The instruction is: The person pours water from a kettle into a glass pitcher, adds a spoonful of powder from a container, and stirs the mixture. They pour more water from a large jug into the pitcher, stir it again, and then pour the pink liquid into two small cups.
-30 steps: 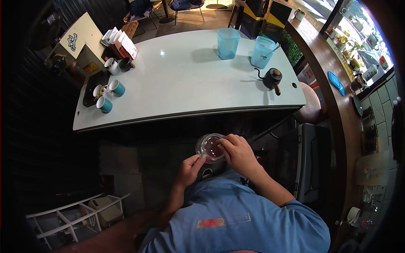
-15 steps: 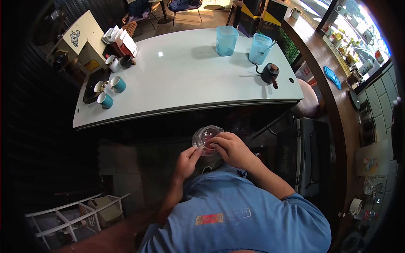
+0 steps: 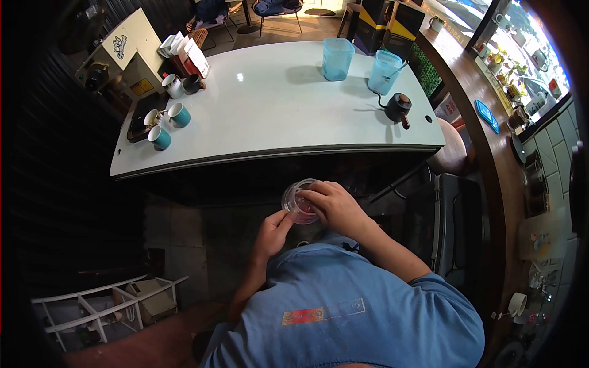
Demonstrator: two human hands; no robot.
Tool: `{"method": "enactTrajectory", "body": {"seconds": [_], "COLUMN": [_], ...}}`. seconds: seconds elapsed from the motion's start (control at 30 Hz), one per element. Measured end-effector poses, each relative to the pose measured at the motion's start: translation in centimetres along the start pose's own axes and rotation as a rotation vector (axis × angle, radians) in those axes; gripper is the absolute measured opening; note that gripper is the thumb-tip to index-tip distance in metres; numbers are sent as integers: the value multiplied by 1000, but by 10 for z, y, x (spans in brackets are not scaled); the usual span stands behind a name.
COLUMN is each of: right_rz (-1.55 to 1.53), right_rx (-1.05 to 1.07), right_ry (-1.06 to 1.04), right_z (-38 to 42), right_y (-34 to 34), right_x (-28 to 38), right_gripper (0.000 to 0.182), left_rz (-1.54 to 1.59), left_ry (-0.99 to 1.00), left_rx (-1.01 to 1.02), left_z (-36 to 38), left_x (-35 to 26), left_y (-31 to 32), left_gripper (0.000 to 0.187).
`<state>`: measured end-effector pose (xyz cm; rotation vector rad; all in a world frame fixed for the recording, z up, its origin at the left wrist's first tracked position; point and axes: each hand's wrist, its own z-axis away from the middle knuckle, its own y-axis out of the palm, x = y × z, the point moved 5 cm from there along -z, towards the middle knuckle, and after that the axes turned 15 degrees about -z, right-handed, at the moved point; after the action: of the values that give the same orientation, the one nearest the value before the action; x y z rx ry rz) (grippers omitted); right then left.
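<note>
Held in front of my shirt, below the table's near edge, is a clear glass jug (image 3: 290,199) with its round mouth turned up toward me. My left hand (image 3: 272,234) is closed on its left side, thumb along the glass. The bent fingers of my right hand (image 3: 334,206) reach in over the rim, and their tips are inside the mouth. Something reddish (image 3: 308,210) shows through the glass beneath those fingers; I cannot tell whether they grip it.
Ahead stands a white table (image 3: 257,116) with teal mugs (image 3: 159,137) at its left. On its right are two translucent blue containers (image 3: 337,60) and a small black pot (image 3: 398,107). A wooden counter (image 3: 469,92) runs along the right; a white rack (image 3: 104,306) stands lower left.
My right hand has shifted up over the jug's mouth and now covers more of its right rim. The left hand keeps its hold. The view has turned slightly left.
</note>
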<state>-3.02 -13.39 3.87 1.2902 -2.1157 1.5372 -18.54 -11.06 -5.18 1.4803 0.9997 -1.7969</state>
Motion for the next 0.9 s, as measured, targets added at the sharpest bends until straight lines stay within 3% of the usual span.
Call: {"method": "enactTrajectory", "body": {"seconds": [0.17,0.37,0.57,0.67,0.73,0.9], "right_rz": [44,242,-114,-87,101,234], "right_rx": [24,91,-109,-151,-147,-91], "right_ry": [-50,78,273,365,292,282], "right_z": [0,4,13,17,16,14], "right_y": [-4,-15,-16,-17,-19,-20], "right_x": [4,8,-9,-17,-13,-6], "right_gripper": [27,14,12,14,14,19], "left_rz": [31,39,13,41,63,43], "left_ry": [-26,45,10,3,1,39], "left_rx": [-9,38,88,107,121,199], "left_z": [0,-7,-14,-19,-21,-26], "left_x": [-14,-11,-8,-12,-7,-6], "left_y": [3,6,10,12,13,15], "left_gripper": [26,25,26,29,29,26]}}
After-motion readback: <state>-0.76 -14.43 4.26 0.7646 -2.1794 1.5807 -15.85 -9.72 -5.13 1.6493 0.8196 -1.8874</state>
